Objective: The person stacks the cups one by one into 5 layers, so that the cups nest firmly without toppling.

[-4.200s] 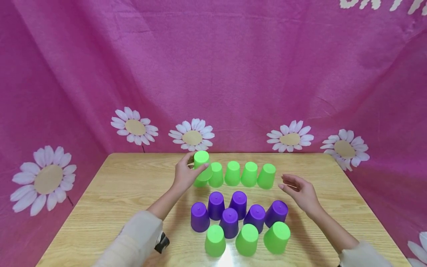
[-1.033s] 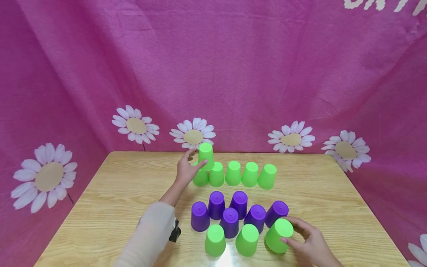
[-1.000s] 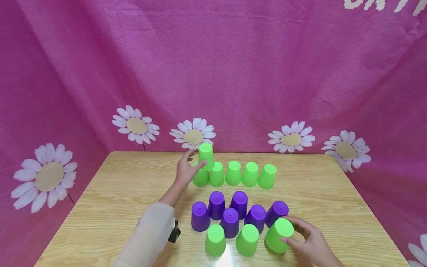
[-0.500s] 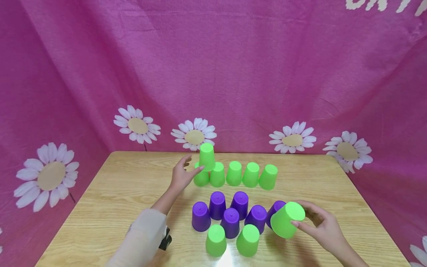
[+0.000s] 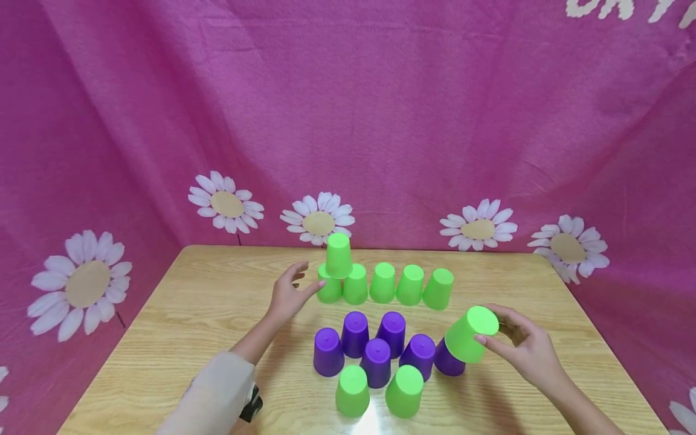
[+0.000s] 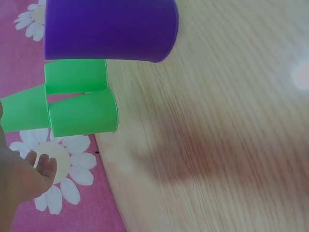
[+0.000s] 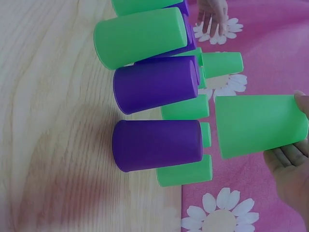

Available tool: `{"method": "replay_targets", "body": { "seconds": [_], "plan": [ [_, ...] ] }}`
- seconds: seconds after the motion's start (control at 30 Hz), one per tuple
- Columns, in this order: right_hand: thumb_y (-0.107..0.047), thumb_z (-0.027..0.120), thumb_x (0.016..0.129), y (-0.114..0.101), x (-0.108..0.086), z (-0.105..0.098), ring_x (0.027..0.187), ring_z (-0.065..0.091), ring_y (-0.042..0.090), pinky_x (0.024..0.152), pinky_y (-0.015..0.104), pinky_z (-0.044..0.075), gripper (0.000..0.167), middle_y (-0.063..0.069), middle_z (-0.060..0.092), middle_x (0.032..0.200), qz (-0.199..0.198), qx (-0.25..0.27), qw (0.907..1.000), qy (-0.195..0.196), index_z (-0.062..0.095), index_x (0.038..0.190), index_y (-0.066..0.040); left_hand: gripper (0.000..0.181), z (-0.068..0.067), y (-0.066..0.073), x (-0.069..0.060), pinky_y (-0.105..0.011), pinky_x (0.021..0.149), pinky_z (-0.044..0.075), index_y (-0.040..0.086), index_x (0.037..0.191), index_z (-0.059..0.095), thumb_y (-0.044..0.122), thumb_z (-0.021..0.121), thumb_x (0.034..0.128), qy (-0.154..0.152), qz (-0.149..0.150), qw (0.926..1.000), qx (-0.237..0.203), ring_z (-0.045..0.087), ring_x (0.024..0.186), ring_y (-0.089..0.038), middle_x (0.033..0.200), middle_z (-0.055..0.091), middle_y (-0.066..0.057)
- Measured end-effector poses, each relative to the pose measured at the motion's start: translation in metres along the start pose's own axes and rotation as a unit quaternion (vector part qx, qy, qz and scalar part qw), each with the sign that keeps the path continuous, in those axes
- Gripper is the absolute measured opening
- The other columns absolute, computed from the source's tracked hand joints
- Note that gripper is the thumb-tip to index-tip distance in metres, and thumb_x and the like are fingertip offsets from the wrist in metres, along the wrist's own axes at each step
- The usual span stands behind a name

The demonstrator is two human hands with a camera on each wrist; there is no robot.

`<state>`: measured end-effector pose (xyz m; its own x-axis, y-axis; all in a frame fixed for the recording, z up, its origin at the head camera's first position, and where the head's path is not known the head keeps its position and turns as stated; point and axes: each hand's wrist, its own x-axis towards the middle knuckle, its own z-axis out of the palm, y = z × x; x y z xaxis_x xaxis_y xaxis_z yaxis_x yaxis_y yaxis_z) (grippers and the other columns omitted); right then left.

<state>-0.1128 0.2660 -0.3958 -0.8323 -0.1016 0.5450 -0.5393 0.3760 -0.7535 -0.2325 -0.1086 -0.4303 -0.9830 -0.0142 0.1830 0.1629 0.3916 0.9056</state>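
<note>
left sleeve (image 5: 209,393): off-white | small black piece (image 5: 251,406) at its edge, details unclear | right forearm (image 5: 582,402): bare | fingers (image 7: 291,154): bare

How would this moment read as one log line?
left hand: empty, near stacked green cup | right hand: holding raised green cup | purple cups: on table
</note>
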Motion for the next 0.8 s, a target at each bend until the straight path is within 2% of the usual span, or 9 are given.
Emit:
{"method": "replay_targets", "body": {
  "seconds": [0.33,0.57,0.8],
  "plan": [
    [0.018,0.068,0.069,0.003,0.016,0.001,0.088,0.059,-0.006,0.080,0.006,0.048,0.040,-0.023,0.063,0.100,0.015,-0.021,0.9997,0.005,0.056,0.107,0.016,0.056,-0.008,0.007,-0.015,-0.048,0.098,0.044,0.001,0.128,0.051,0.015,0.073,0.0784,-0.008,0.001,0.9998,-0.016,0.051,0.118,-0.035,0.130,0.054,-0.018],
    [0.017,0.067,0.071,0.006,0.024,0.000,0.090,0.059,-0.007,0.081,0.005,0.047,0.040,-0.024,0.063,0.101,0.021,-0.014,0.9997,-0.001,0.055,0.108,0.017,0.054,-0.012,0.017,-0.023,-0.047,0.098,0.045,0.002,0.126,0.053,0.012,0.074,0.0776,-0.014,0.021,0.9992,-0.032,0.053,0.117,-0.033,0.128,0.056,-0.017],
    [0.014,0.068,0.073,0.008,0.032,-0.001,0.090,0.058,-0.009,0.081,0.005,0.047,0.039,-0.026,0.061,0.099,0.028,-0.028,0.9992,-0.002,0.055,0.109,0.016,0.051,-0.015,0.024,-0.043,-0.045,0.098,0.046,0.000,0.123,0.055,0.008,0.074,0.0766,-0.021,0.041,0.9978,-0.048,0.053,0.116,-0.033,0.126,0.057,-0.017]
  ]
}}
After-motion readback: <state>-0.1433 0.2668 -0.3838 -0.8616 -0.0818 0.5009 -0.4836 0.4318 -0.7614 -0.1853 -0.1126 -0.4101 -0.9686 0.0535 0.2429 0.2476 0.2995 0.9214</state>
